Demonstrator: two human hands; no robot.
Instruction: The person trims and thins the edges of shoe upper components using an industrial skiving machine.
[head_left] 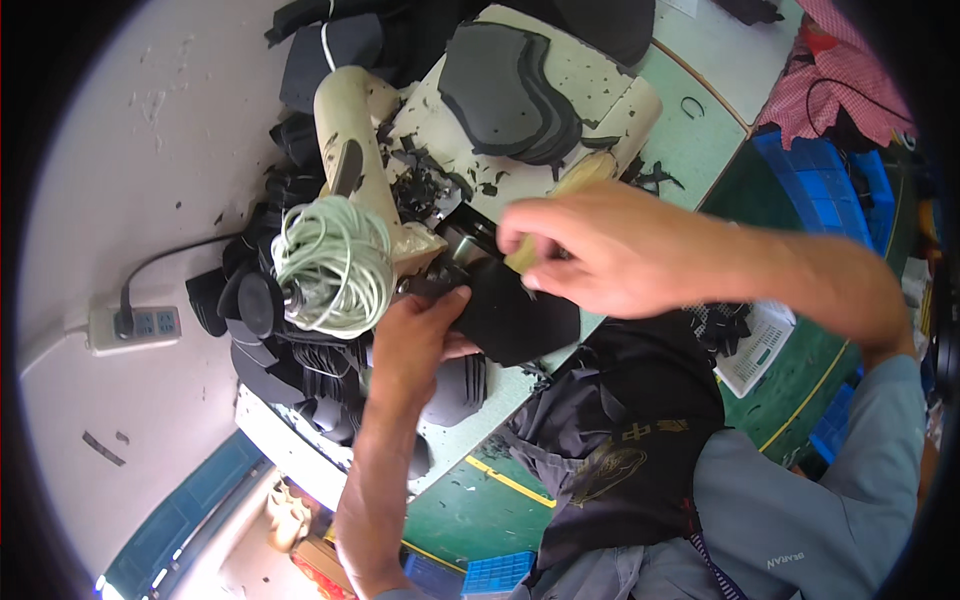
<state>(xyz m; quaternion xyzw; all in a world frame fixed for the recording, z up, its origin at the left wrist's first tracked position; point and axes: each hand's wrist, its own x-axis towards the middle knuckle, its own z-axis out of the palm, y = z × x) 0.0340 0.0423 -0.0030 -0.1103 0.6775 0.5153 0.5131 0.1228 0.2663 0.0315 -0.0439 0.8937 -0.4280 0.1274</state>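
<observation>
My left hand (415, 345) is closed on the left edge of a black flat sheet piece (520, 315), thumb on top. The piece lies beside the metal working part (465, 250) of a cream machine (345, 130). Over its right side, my right hand (610, 250) is curled round a pale yellow, elongated object (585, 175), which sticks out above and below the fist; its exact kind is unclear. Black scraps (425, 185) lie around the working part. Part of the piece's far edge is hidden by the machine.
A stack of dark grey shaped pieces (495, 85) sits on the machine's bed. Bundled pale green cord (335, 265) hangs at the machine's near end. More black pieces (320, 385) pile up along the wall, near a power socket (135, 328). Blue crates (825, 190) stand at right.
</observation>
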